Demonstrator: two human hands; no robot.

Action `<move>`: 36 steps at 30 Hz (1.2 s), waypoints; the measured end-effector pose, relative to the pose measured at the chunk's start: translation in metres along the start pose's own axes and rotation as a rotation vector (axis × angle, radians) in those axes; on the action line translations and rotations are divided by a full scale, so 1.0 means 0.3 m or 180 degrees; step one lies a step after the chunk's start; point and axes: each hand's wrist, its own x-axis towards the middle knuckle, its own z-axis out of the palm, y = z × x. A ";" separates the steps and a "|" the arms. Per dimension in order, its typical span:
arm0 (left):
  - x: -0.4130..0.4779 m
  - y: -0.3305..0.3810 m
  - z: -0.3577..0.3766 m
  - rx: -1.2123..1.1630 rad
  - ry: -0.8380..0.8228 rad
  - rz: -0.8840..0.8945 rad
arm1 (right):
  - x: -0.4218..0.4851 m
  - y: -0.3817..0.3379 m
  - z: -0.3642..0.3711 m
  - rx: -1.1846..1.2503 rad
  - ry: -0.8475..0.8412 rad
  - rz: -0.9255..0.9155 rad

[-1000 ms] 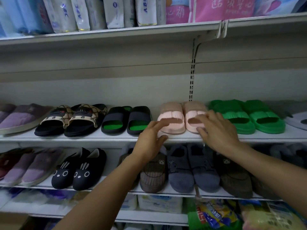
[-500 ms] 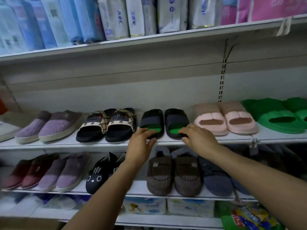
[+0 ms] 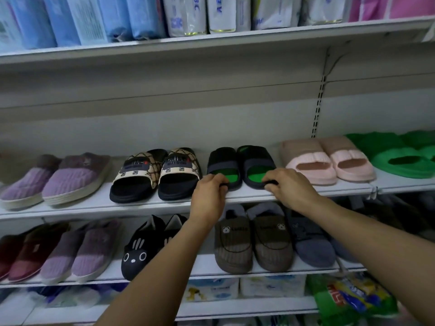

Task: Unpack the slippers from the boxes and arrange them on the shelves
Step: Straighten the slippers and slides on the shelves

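Left hand (image 3: 208,196) and right hand (image 3: 290,189), earlier on pink pair (image 3: 329,161), now pinch toes of black slides (image 3: 222,161), one each.

Patterned slides (image 3: 155,175) crowd my left hand (image 3: 208,196) on the black slides (image 3: 255,161); pink slides (image 3: 329,161) stand near right; open room above.

On the middle shelf (image 3: 94,205), the black-and-green slides (image 3: 240,164) lie at your left hand (image 3: 208,196) and right hand (image 3: 290,189). Left of your left hand stand patterned slides (image 3: 155,175), then purple slippers (image 3: 54,180). Right of your right hand are pink slides (image 3: 327,161), then green slides (image 3: 400,158).
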 end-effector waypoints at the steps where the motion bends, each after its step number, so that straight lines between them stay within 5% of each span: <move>1: 0.000 -0.002 0.004 0.0003 0.0016 -0.0012 | 0.000 0.002 0.001 0.0000 0.0015 -0.0024; 6: 0.000 -0.004 0.013 -0.0017 -0.0064 -0.0106 | -0.002 0.006 0.001 -0.0112 -0.0024 -0.0137; 11: -0.042 0.010 -0.025 -0.0159 -0.0165 -0.0066 | -0.008 -0.028 -0.003 -0.1031 0.0139 -0.0298; 17: -0.156 -0.052 -0.148 0.0444 0.0486 0.0170 | -0.035 -0.174 0.050 -0.0483 0.0384 -0.1021; 23: -0.164 -0.260 -0.302 0.0701 0.1084 -0.0698 | 0.008 -0.405 0.107 0.0010 0.0015 -0.1253; 27: -0.185 -0.412 -0.368 0.0651 0.0746 -0.0932 | 0.045 -0.516 0.171 -0.0159 -0.0134 -0.1009; 36: -0.166 -0.619 -0.484 -0.0051 -0.0029 -0.0182 | 0.065 -0.642 0.250 0.0192 0.0120 -0.0372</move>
